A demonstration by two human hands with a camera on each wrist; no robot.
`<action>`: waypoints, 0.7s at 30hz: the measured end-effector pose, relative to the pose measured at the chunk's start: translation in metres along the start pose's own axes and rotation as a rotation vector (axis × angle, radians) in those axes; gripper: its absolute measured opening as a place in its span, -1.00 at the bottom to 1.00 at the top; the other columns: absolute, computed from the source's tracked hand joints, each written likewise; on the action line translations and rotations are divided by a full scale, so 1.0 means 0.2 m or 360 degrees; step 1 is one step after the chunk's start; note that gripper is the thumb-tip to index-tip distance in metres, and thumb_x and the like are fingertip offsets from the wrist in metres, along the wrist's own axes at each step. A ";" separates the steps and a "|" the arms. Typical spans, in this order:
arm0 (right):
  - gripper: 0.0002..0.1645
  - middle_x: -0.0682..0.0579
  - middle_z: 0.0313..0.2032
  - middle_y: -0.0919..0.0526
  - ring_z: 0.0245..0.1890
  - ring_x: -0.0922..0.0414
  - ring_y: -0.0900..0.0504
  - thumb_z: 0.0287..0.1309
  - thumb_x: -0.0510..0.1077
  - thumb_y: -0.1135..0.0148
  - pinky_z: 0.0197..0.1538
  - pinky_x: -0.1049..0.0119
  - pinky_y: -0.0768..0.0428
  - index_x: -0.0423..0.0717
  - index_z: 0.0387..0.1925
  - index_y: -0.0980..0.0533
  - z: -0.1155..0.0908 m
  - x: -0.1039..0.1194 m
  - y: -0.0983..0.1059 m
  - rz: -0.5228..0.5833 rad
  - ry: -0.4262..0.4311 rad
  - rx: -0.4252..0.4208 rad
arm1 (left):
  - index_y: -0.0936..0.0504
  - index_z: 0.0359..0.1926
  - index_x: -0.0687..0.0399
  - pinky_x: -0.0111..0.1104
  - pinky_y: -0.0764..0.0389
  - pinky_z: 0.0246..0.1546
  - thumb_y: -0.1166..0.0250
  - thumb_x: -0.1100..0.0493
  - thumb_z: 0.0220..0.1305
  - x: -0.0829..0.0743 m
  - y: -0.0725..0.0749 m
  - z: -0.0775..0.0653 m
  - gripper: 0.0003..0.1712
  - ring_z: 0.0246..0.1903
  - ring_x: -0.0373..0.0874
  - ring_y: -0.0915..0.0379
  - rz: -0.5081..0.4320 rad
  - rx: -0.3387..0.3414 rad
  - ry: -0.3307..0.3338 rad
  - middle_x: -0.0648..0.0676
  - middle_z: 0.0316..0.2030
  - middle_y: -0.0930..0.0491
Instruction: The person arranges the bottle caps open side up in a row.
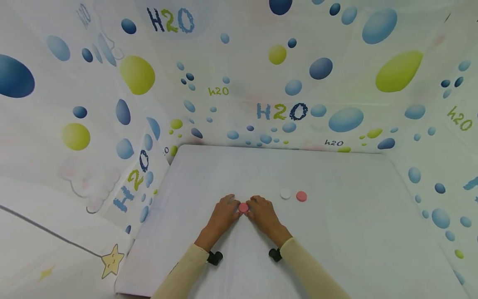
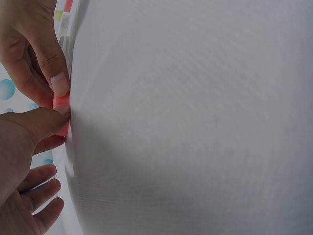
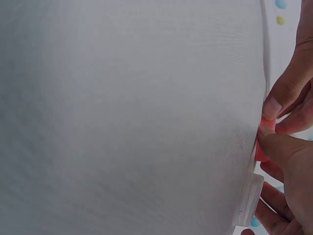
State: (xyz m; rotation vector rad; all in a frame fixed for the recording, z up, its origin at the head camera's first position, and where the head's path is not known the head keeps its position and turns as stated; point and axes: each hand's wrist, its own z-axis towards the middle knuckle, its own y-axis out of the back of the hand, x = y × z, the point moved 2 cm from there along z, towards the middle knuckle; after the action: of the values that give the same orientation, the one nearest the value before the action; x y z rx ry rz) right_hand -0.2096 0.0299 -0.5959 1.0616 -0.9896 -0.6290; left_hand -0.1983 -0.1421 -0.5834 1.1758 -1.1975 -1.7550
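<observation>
A red round bottle cap (image 1: 243, 207) is on the white table between both hands. My left hand (image 1: 224, 214) pinches its left side between thumb and fingers. The right hand (image 1: 264, 214) pinches the same cap from the right. In the left wrist view the thumbs lie against the near side of the red cap (image 2: 62, 101), and the fingers are partly hidden behind it. A white, ridged cap (image 1: 285, 194) lies to the right of the hands, close to a second red cap (image 1: 301, 196). The right wrist view shows the ridged white cap (image 3: 250, 199) beside my right hand (image 3: 296, 164).
The white-covered table (image 1: 354, 232) spreads out on both sides of the arms. White sheets (image 1: 246, 62) printed with blue and green drops and H2O lettering stand behind it and at its sides. A yellow star drawing (image 1: 112, 261) is at lower left.
</observation>
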 end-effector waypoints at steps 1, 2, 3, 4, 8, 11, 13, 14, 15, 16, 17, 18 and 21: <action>-0.59 -0.10 0.23 -0.62 0.29 -0.08 -0.58 0.37 0.01 -0.42 0.29 -0.17 -0.53 -0.05 0.15 -0.63 0.00 0.00 0.00 0.0005 0.0004 -0.0003 | -0.70 0.09 0.14 0.13 -0.57 0.22 -0.47 0.08 0.36 0.00 0.00 0.00 -0.63 0.33 0.23 -0.48 -0.0001 -0.0004 -0.0005 0.30 0.29 -0.57; -0.59 -0.10 0.23 -0.62 0.29 -0.08 -0.57 0.36 0.01 -0.42 0.28 -0.17 -0.53 -0.05 0.14 -0.63 0.00 0.00 0.00 0.0009 0.0006 -0.0003 | -0.71 0.09 0.14 0.13 -0.58 0.21 -0.47 0.07 0.37 0.00 0.00 0.00 -0.63 0.33 0.23 -0.48 -0.0001 -0.0006 -0.0011 0.30 0.29 -0.57; -0.59 -0.10 0.23 -0.62 0.29 -0.08 -0.57 0.37 0.01 -0.42 0.28 -0.17 -0.53 -0.06 0.14 -0.63 0.00 0.00 0.00 0.0010 0.0006 0.0000 | -0.71 0.09 0.13 0.13 -0.58 0.21 -0.47 0.07 0.37 0.00 0.01 0.00 -0.64 0.32 0.23 -0.48 -0.0001 -0.0006 -0.0013 0.30 0.29 -0.57; -0.59 -0.10 0.23 -0.62 0.29 -0.08 -0.57 0.36 0.00 -0.43 0.28 -0.17 -0.53 -0.06 0.15 -0.63 0.00 0.00 0.00 0.0012 0.0004 0.0002 | -0.71 0.09 0.13 0.13 -0.58 0.20 -0.46 0.06 0.38 0.00 0.01 0.00 -0.64 0.32 0.23 -0.48 0.0003 -0.0008 -0.0019 0.30 0.29 -0.57; -0.53 -0.11 0.25 -0.61 0.29 -0.09 -0.57 0.36 0.00 -0.43 0.29 -0.16 -0.53 -0.06 0.22 -0.62 0.00 0.01 0.00 0.0004 -0.0009 0.0021 | -0.71 0.10 0.14 0.13 -0.59 0.20 -0.46 0.06 0.38 0.01 0.01 -0.01 -0.63 0.32 0.23 -0.48 0.0011 -0.0003 -0.0026 0.30 0.29 -0.57; -0.50 -0.11 0.26 -0.60 0.30 -0.10 -0.56 0.36 0.01 -0.43 0.28 -0.17 -0.53 -0.06 0.25 -0.61 0.00 0.01 -0.01 -0.0005 -0.0004 0.0028 | -0.71 0.10 0.13 0.13 -0.58 0.20 -0.47 0.06 0.37 0.01 0.00 -0.02 -0.63 0.33 0.24 -0.47 -0.0003 0.0010 -0.0016 0.30 0.29 -0.57; -0.51 -0.12 0.26 -0.60 0.30 -0.10 -0.57 0.36 0.01 -0.43 0.27 -0.18 -0.54 -0.06 0.24 -0.61 0.00 0.02 -0.01 -0.0013 0.0009 0.0021 | -0.70 0.11 0.13 0.14 -0.57 0.22 -0.46 0.06 0.38 0.02 0.00 -0.02 -0.62 0.34 0.23 -0.45 -0.0020 0.0031 -0.0001 0.30 0.30 -0.56; -0.51 -0.12 0.26 -0.60 0.30 -0.11 -0.56 0.36 0.00 -0.43 0.27 -0.18 -0.54 -0.06 0.23 -0.61 0.00 0.02 -0.01 -0.0013 0.0010 0.0021 | -0.70 0.12 0.13 0.14 -0.56 0.23 -0.46 0.06 0.39 0.02 0.00 -0.02 -0.62 0.35 0.23 -0.44 -0.0029 0.0042 0.0004 0.30 0.31 -0.55; -0.52 -0.13 0.26 -0.60 0.29 -0.11 -0.57 0.36 0.00 -0.43 0.27 -0.18 -0.54 -0.06 0.22 -0.62 0.00 0.02 -0.02 -0.0021 0.0011 0.0018 | -0.70 0.12 0.13 0.14 -0.56 0.23 -0.45 0.06 0.39 0.02 -0.01 -0.02 -0.62 0.36 0.23 -0.44 -0.0032 0.0047 0.0003 0.30 0.32 -0.55; -0.52 -0.13 0.26 -0.60 0.30 -0.10 -0.56 0.36 0.01 -0.43 0.27 -0.18 -0.54 -0.06 0.22 -0.62 0.00 0.02 -0.02 -0.0027 0.0009 0.0021 | -0.70 0.13 0.12 0.14 -0.55 0.24 -0.45 0.06 0.40 0.02 -0.01 -0.02 -0.63 0.36 0.23 -0.43 -0.0037 0.0051 0.0003 0.30 0.32 -0.55; -0.53 -0.13 0.26 -0.60 0.29 -0.10 -0.56 0.36 0.01 -0.43 0.27 -0.17 -0.54 -0.06 0.21 -0.62 -0.01 0.02 -0.02 -0.0031 0.0007 0.0019 | -0.70 0.13 0.12 0.14 -0.55 0.24 -0.44 0.06 0.40 0.02 -0.01 -0.02 -0.63 0.37 0.23 -0.43 -0.0040 0.0055 0.0001 0.30 0.32 -0.55; -0.53 -0.13 0.25 -0.60 0.29 -0.10 -0.57 0.35 0.00 -0.44 0.27 -0.17 -0.55 -0.06 0.21 -0.62 -0.01 0.02 -0.02 -0.0033 0.0007 0.0016 | -0.70 0.13 0.12 0.14 -0.54 0.25 -0.44 0.06 0.41 0.03 -0.01 -0.02 -0.63 0.37 0.22 -0.43 -0.0041 0.0058 -0.0001 0.29 0.32 -0.54; -0.52 -0.13 0.27 -0.58 0.30 -0.09 -0.56 0.36 0.01 -0.43 0.29 -0.16 -0.54 -0.06 0.22 -0.61 -0.01 0.03 -0.02 -0.0042 -0.0002 0.0028 | -0.70 0.13 0.12 0.15 -0.55 0.24 -0.43 0.06 0.42 0.03 -0.01 -0.02 -0.64 0.37 0.22 -0.43 -0.0039 0.0052 -0.0015 0.29 0.32 -0.55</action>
State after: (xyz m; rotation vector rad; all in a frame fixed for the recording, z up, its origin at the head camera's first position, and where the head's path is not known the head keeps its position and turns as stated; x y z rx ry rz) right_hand -0.2046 0.0242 -0.5986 1.0914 -0.9853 -0.6436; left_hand -0.1961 -0.1480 -0.5886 1.2068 -1.2263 -1.7671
